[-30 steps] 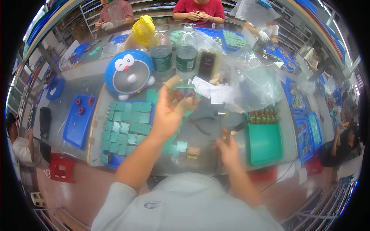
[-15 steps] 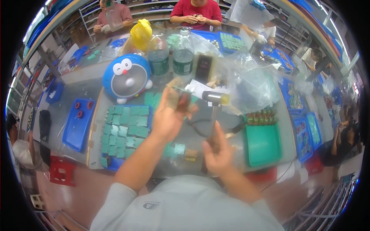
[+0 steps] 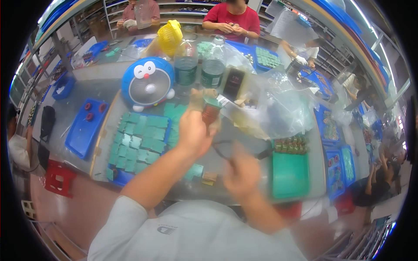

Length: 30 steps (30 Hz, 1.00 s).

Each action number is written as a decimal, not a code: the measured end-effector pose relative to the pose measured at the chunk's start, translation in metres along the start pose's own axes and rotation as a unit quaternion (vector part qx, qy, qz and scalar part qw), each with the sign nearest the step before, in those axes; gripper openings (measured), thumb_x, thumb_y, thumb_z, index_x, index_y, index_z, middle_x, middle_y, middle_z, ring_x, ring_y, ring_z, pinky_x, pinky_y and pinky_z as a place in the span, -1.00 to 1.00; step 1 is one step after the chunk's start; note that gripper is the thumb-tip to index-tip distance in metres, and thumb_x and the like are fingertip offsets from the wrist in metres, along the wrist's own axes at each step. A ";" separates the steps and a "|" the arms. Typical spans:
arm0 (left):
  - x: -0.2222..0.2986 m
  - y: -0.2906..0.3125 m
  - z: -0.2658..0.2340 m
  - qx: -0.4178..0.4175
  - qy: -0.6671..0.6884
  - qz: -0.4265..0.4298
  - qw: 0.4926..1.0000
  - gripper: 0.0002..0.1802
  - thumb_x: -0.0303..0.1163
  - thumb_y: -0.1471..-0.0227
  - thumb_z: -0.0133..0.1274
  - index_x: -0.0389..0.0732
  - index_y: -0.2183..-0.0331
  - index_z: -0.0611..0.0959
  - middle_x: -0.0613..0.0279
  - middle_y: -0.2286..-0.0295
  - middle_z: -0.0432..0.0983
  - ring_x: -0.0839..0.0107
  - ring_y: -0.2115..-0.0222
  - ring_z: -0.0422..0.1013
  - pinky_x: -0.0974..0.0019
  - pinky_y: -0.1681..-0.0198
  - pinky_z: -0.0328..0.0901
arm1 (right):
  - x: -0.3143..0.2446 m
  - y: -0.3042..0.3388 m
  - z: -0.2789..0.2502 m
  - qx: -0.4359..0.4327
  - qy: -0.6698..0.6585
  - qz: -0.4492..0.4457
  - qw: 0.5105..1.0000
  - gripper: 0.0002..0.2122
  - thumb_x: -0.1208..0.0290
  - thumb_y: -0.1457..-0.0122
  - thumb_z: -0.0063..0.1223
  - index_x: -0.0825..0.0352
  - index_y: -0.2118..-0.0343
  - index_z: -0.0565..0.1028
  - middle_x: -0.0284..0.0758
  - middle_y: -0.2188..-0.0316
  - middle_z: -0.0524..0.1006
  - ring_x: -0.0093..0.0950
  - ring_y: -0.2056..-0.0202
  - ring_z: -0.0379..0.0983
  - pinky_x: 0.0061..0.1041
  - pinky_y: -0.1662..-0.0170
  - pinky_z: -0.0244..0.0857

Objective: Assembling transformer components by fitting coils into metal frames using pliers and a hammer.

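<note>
My left hand [image 3: 193, 130] is closed around a red-brown wire coil [image 3: 211, 112] with a green plate at its top, held up over the middle of the table. A tan piece sits at the coil's upper end. To its right, my right hand [image 3: 241, 169] grips a hammer, smeared by motion; its yellowish head [image 3: 247, 122] shows only as a streak, apart from the coil. Left of my left forearm, green plates [image 3: 138, 139] lie in overlapping rows on a blue tray. A small tan block [image 3: 209, 178] rests on the table between my forearms.
A green tray [image 3: 291, 176] at right has several coil assemblies [image 3: 291, 145] along its far edge. Behind my hands stand a blue cartoon-faced fan [image 3: 148, 82], two large bottles [image 3: 213, 67], a phone [image 3: 234, 82] and plastic bags [image 3: 287, 104]. Co-workers sit across the table and at the sides.
The hammer, upright and sharper before, is now blurred in a swing. My left hand still holds the coil, now turned more upright. The whole view has shifted slightly.
</note>
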<state>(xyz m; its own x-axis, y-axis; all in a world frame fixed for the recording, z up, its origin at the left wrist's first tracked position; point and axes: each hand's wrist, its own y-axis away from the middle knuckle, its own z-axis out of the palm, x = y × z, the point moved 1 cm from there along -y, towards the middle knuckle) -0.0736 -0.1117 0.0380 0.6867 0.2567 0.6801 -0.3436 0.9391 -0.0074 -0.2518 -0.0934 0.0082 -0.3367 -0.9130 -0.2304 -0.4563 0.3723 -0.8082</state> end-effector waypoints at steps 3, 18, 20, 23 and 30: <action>-0.003 -0.001 -0.004 0.045 0.002 -0.023 0.999 -0.39 0.29 -0.32 -0.13 -0.03 0.00 0.59 0.37 0.44 0.40 0.55 0.53 0.25 0.40 0.55 0.09 | 0.011 0.012 0.000 0.023 -0.063 0.043 0.997 -0.36 0.57 -0.07 0.31 0.50 -0.26 0.39 -0.27 0.51 0.54 -0.35 0.53 0.46 -0.41 0.44 0.30; 0.016 0.023 -0.045 -0.135 -0.326 0.109 0.929 -0.24 0.30 -0.38 -0.38 -0.19 -0.11 0.44 0.35 0.32 0.43 0.68 0.56 0.30 0.55 0.57 0.18 | -0.002 0.012 -0.051 -0.179 -0.217 0.147 0.948 -0.38 0.61 -0.12 0.27 0.56 -0.28 0.36 -0.16 0.37 0.64 -0.44 0.45 0.58 -0.54 0.37 0.42; 0.017 0.023 -0.049 -0.147 -0.329 0.132 0.924 -0.26 0.30 -0.38 -0.37 -0.18 -0.10 0.44 0.36 0.31 0.43 0.69 0.56 0.30 0.56 0.57 0.16 | -0.002 0.016 -0.056 -0.092 -0.229 0.134 0.960 -0.36 0.63 -0.10 0.28 0.54 -0.29 0.36 -0.17 0.40 0.61 -0.41 0.48 0.55 -0.52 0.39 0.41; 0.016 0.023 -0.053 -0.146 -0.313 0.139 0.928 -0.29 0.28 -0.39 -0.38 -0.14 -0.10 0.44 0.36 0.30 0.44 0.68 0.56 0.31 0.55 0.57 0.19 | -0.007 0.008 -0.057 -0.116 -0.205 0.106 0.966 -0.36 0.64 -0.10 0.28 0.56 -0.28 0.36 -0.18 0.41 0.62 -0.39 0.49 0.55 -0.48 0.35 0.43; 0.002 0.027 -0.044 -0.105 -0.243 0.080 0.961 -0.32 0.33 -0.37 -0.34 -0.01 -0.11 0.47 0.38 0.19 0.40 0.63 0.43 0.37 0.51 0.49 0.27 | 0.003 0.023 -0.046 -0.098 -0.246 0.095 0.960 -0.37 0.61 -0.18 0.23 0.50 -0.33 0.31 -0.39 0.55 0.51 -0.58 0.59 0.39 -0.53 0.48 0.28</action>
<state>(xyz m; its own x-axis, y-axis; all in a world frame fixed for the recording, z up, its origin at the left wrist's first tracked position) -0.0532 -0.0756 0.0067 0.2370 0.3128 0.9198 -0.2473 0.9350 -0.2543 -0.3010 -0.0794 0.0137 -0.0215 -0.7765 -0.6298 -0.5870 0.5197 -0.6207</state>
